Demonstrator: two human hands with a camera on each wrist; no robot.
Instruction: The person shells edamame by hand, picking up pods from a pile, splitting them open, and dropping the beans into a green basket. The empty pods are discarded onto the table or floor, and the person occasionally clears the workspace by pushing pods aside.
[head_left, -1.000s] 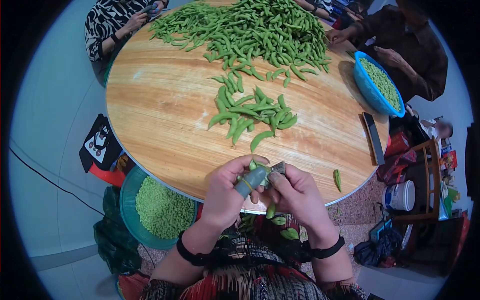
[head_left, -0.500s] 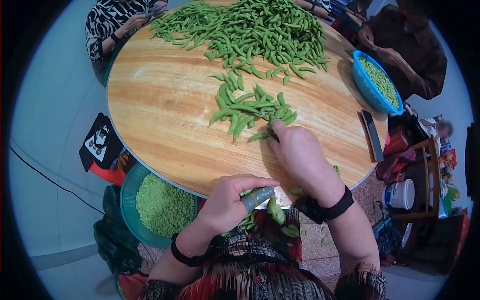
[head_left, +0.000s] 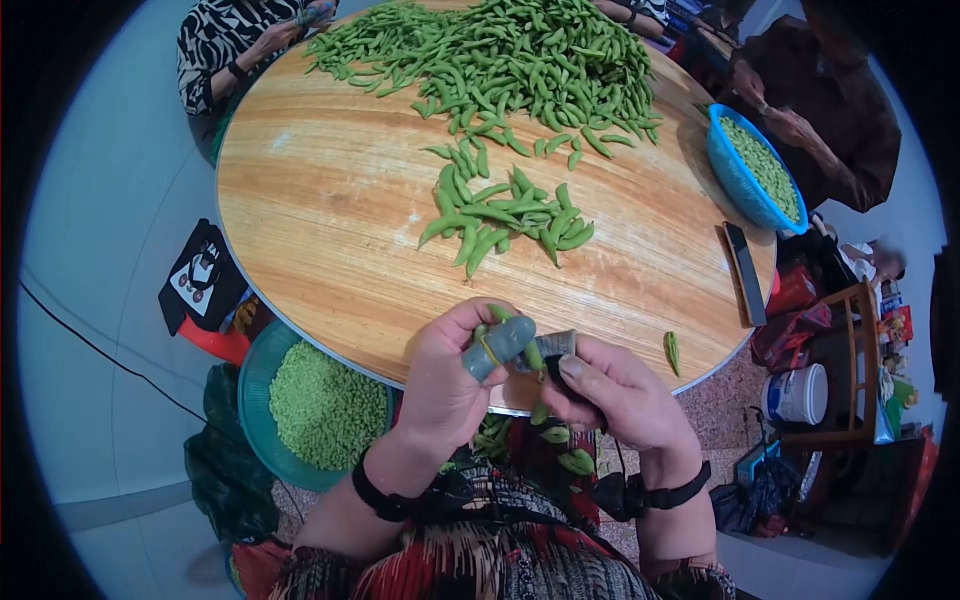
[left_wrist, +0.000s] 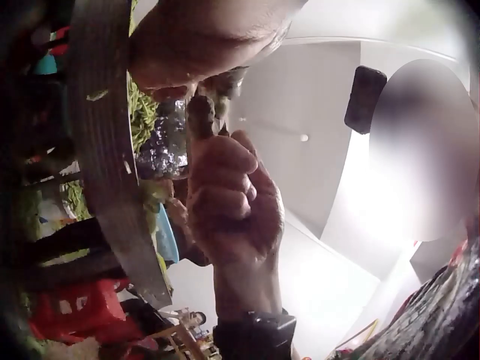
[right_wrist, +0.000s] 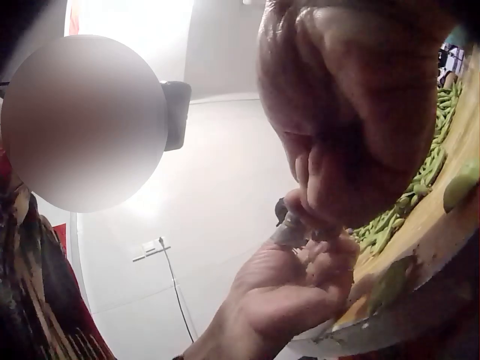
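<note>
Near the table's front edge my left hand (head_left: pixel 447 372), its thumb in a grey-green cover with a yellow band, grips a green pod (head_left: pixel 533 354). My right hand (head_left: pixel 630 394) meets it from the right, with curled fingers pinching the pod's other end; a grey wrap covers one finger. In the left wrist view the right hand (left_wrist: pixel 236 199) has curled fingers under the left palm. The right wrist view has the left hand (right_wrist: pixel 292 292) below; the pod is hidden there. Beyond both hands lies a small group of pods (head_left: pixel 490 213) on the wooden table (head_left: pixel 330 240).
A large pod pile (head_left: pixel 520 60) covers the far side. At the right stand a blue basket of beans (head_left: pixel 757 170) and a dark phone-like object (head_left: pixel 746 272). One pod (head_left: pixel 673 352) lies near the right edge. A teal basket of beans (head_left: pixel 325 410) stands below left. Other people sit around.
My right hand reached to the small pod group, took hold of a pod at its near side, and came back to my left hand. The left hand rose slightly; the earlier held pod left it.
</note>
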